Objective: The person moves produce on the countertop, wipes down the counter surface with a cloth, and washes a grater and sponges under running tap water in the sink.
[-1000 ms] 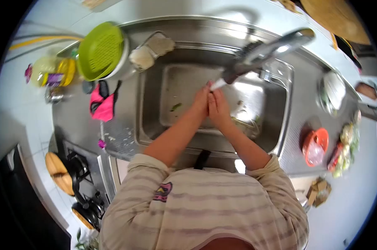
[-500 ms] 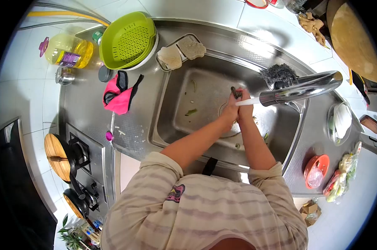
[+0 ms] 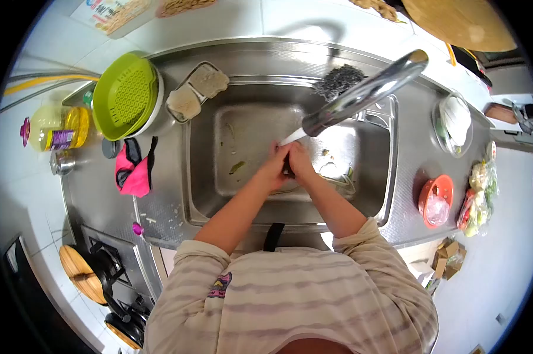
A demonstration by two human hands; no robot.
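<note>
Under the running chrome tap (image 3: 367, 94), my left hand (image 3: 275, 165) and my right hand (image 3: 302, 161) are pressed close together inside the sink (image 3: 213, 177). Both are closed around a small dark thing (image 3: 288, 167) whose kind I cannot make out; my fingers hide most of it. White water (image 3: 292, 137) falls onto the hands. A green scrap (image 3: 237, 167) lies on the sink floor to the left, and more pale and green scraps are near the drain on the right.
Left of the sink are a green colander (image 3: 122, 97), an oil bottle (image 3: 60, 130) and a pink cloth item (image 3: 134, 171). A tray of sponges (image 3: 196, 94) and a dark wire scourer (image 3: 340, 81) sit behind it. An orange bowl (image 3: 436, 200) and bagged vegetables (image 3: 477, 194) lie right.
My hands have drawn closer together and turned, so the dark thing that stuck out beyond the fingers now shows only between them. The camera view has shifted. Water keeps running.
</note>
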